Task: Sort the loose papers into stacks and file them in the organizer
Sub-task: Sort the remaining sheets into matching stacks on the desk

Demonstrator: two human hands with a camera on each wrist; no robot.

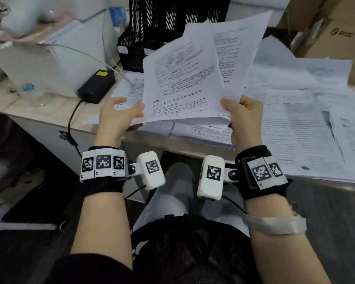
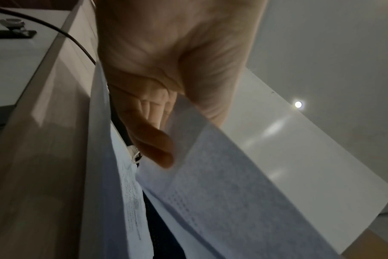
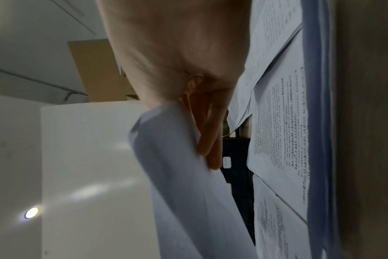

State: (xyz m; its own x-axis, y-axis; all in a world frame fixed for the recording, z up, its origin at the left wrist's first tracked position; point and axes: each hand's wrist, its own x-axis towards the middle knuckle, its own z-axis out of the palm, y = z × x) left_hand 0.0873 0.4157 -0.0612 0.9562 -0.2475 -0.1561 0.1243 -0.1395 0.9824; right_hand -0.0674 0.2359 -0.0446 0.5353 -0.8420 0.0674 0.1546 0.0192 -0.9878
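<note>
overhead, a sheaf of printed papers (image 1: 184, 78) is held up above the near edge of the desk (image 1: 49, 111), tilted away from the viewer. the left hand (image 1: 119, 117) grips its lower left corner, thumb on the printed face and fingers underneath; in the left wrist view the fingers (image 2: 153, 140) are seen curled against the underside of the sheets (image 2: 210, 175). the right hand (image 1: 244, 119) clamps the lower right corner the same way, thumb on top, and its fingers (image 3: 210, 136) are shown pressed behind the paper (image 3: 184, 175) in the right wrist view. the sheets in the sheaf are fanned and uneven at their top edges. many more loose pages (image 1: 295, 111) are spread flat across the desk to the right and under the held sheaf, overlapping one another. a black mesh organizer (image 1: 172, 23) stands upright at the back of the desk, just behind the raised sheets. a black power adapter (image 1: 96, 87) lies to the left of the papers, with a cable trailing over the desk edge. cardboard boxes (image 1: 336, 33) are stacked at the far right.
</note>
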